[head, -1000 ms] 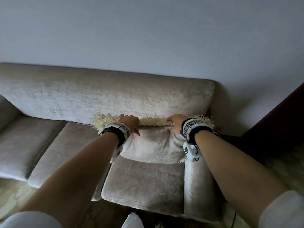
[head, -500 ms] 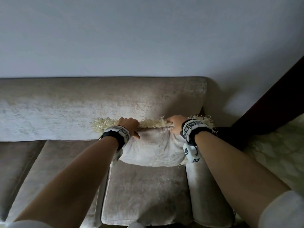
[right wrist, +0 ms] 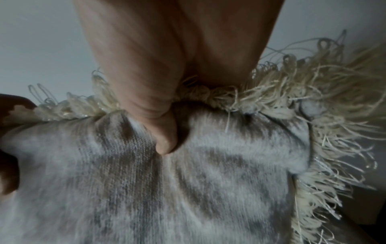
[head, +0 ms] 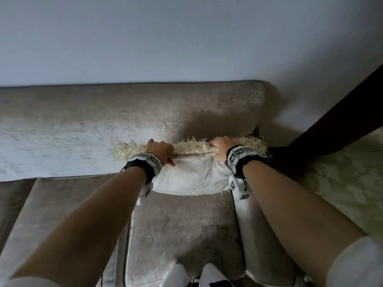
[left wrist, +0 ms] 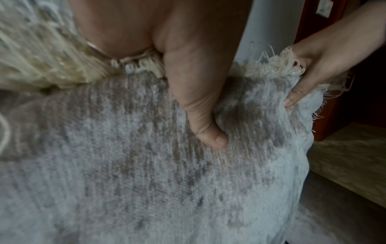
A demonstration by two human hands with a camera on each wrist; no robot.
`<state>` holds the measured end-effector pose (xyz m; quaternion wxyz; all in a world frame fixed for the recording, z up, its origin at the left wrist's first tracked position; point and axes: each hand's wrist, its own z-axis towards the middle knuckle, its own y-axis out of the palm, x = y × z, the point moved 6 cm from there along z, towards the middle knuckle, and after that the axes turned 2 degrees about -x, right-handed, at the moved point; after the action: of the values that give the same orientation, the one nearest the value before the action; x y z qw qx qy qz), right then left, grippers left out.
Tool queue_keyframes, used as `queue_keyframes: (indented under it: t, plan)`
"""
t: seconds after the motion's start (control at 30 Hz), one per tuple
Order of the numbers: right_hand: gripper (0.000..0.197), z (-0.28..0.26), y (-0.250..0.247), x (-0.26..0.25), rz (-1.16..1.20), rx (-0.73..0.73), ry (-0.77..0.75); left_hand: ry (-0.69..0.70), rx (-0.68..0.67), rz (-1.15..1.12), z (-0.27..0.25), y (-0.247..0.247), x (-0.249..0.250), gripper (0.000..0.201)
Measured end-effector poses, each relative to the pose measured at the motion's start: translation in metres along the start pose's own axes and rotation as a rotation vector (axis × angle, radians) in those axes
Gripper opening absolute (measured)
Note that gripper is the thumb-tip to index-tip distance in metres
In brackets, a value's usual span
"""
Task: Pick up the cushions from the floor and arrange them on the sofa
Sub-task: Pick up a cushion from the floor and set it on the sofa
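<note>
A grey velvet cushion with a cream fringe stands upright against the backrest at the right end of the beige sofa. My left hand grips its top edge on the left, thumb pressed into the front face. My right hand grips the top edge on the right, thumb dug into the fabric. The cushion fills both wrist views, and its fringe spreads at the right corner. The fingers behind the cushion are hidden.
The sofa's right armrest runs beside my right forearm. A dark wooden door or frame stands to the right, with patterned floor beyond it. A plain wall rises behind the sofa. My feet show at the bottom.
The view has swung so the sofa now lies square in front. Both hands kept their grip on the cushion's top edge; the cushion stays against the backrest.
</note>
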<state>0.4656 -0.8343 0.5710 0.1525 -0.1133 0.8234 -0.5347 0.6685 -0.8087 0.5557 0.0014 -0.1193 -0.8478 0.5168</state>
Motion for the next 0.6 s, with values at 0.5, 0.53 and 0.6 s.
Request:
queue_keyframes:
  t: [0.5, 0.53, 0.6]
  plan:
    - [0.058, 0.079, -0.001, 0.033, 0.022, -0.009, 0.037, -0.063, 0.151, -0.122, 0.082, -0.005, -0.021, 0.037]
    - [0.055, 0.082, -0.003, 0.036, 0.023, 0.034, 0.04, -0.057, 0.191, -0.125, 0.088, -0.007, -0.022, 0.035]
    - [0.045, 0.089, -0.005, 0.043, 0.035, 0.127, 0.056, -0.041, 0.259, -0.142, 0.097, -0.01, -0.023, 0.034]
